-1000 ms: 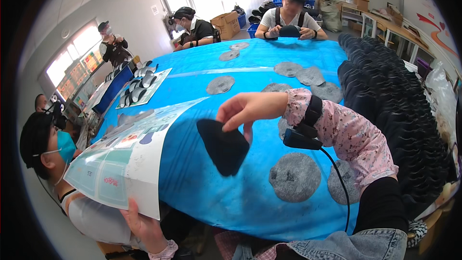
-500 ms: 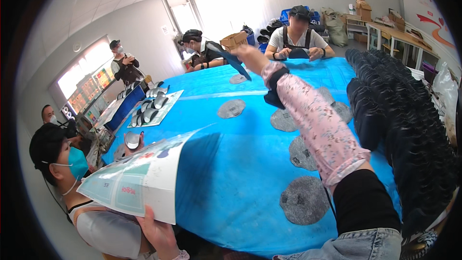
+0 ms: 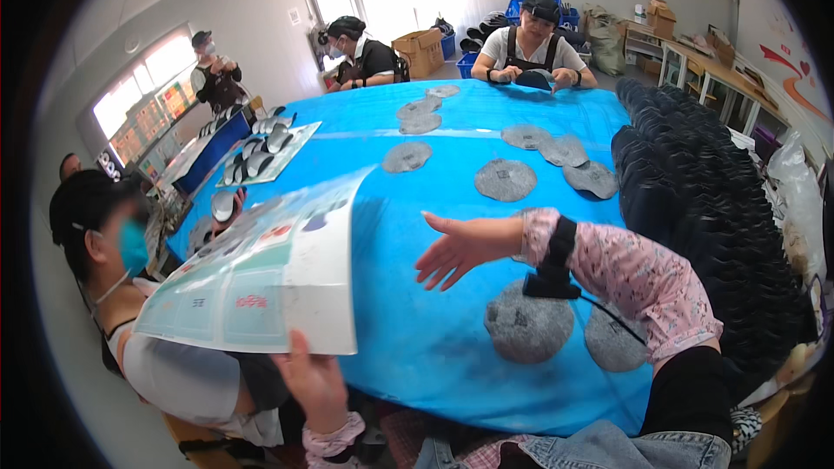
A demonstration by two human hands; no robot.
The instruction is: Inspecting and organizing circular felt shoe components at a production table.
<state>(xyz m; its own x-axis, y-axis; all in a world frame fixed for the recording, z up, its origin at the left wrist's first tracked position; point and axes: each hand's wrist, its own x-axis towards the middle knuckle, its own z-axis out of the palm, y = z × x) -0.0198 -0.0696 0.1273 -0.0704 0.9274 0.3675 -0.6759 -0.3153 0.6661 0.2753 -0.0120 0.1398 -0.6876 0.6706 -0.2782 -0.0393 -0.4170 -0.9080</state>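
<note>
My left hand is closed on the lower edge of a large printed board, white and pale green, which it holds up tilted; the fingers behind the board are hidden. My right hand, in a pink floral sleeve with a black strap at the wrist, hovers open over the table, fingers spread, nothing in it. Round grey felt-like pieces lie about it: one below the wrist, another partly under the sleeve, one beyond the hand, and several others farther off on the blue cover.
Long rows of stacked black curved pieces line the right side. A tray of silver-grey curved pieces sits at the far left. One co-worker sits close at my left; another across the table handles a dark curved piece.
My right hand has drawn back from the far side toward me; the dark piece seen at it before is no longer there. More grey pieces show on the far table. The board has shifted slightly.
</note>
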